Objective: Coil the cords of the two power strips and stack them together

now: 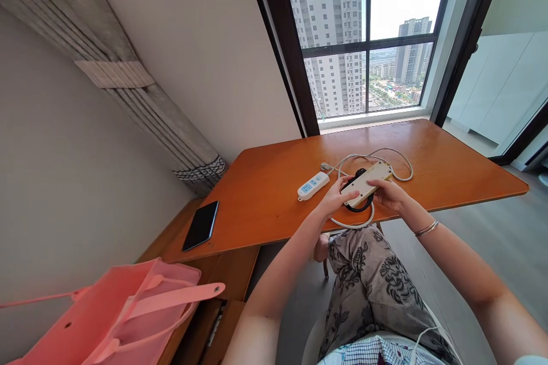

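Between my two hands is a long cream power strip (pixel 367 184), tilted above the front part of the wooden table. My left hand (pixel 336 197) grips its near left end, and my right hand (pixel 389 194) holds its right side, thumb on top. A black cable (pixel 363 205) loops beneath the strip, partly hidden by it and my hands. A white cord (pixel 394 151) curls behind on the tabletop and hangs in a loop below the strip. Left of my hands lies a smaller white power strip (pixel 313 186) with blue socket faces. A plug (pixel 326 166) rests just behind it.
The brown table (pixel 265 199) spans the view below a window (pixel 368 68). A dark tablet (pixel 201 226) lies at its left end. A pink bag (pixel 128 313) stands at lower left, near a drawer (pixel 222 331). A tied curtain (pixel 141 97) hangs at the left.
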{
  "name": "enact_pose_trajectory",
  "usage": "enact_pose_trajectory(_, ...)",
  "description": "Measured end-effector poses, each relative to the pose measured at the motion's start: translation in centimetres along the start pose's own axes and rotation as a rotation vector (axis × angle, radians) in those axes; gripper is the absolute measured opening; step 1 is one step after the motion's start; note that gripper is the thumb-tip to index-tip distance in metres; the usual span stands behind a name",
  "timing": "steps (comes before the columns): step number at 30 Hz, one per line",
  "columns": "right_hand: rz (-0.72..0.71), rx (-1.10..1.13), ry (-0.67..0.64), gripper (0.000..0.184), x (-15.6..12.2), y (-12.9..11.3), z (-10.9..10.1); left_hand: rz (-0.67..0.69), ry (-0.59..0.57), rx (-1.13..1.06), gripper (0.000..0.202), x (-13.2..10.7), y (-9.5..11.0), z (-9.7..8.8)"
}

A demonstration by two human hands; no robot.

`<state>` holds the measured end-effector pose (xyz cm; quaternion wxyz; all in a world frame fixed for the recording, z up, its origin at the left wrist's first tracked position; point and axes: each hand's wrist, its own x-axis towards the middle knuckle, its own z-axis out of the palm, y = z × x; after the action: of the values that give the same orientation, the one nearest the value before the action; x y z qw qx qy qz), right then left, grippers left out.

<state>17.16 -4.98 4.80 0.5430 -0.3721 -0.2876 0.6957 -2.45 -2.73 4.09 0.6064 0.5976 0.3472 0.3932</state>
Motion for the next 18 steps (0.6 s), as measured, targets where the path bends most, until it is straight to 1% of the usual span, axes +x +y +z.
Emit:
enact_pose_trajectory(5, -0.042, 0.07, 0.09, 0.019, 0.7, 0.7, 0.3, 0.002, 0.033, 0.02, 0.074, 1.0, -1.1, 0.1)
enact_pose_trajectory(8, -0.062, 0.073, 0.117, 0.019, 0.7, 0.8, 0.6, 0.02, 0.03, 0.013, 0.074, 1.3, -1.6, 0.2)
enact_pose_trajectory(13, -0.064, 0.11, 0.143, 0.023, 1.2, 0.6, 0.4, 0.085, -0.02, -0.016, 0.077, 1.7, -1.2, 0.6)
enact_pose_trajectory(16, -0.063, 0.087, 0.134, 0.024, 1.6, 0.5, 0.1, 0.122, -0.007, -0.004, 0.073, 2.1, -0.9, 0.8)
enact_pose_trajectory(18, -0.064, 0.053, 0.117, 0.023, 1.7, 0.5, -0.1, 0.107, 0.002, -0.002, 0.072, 2.2, -0.9, 0.8)
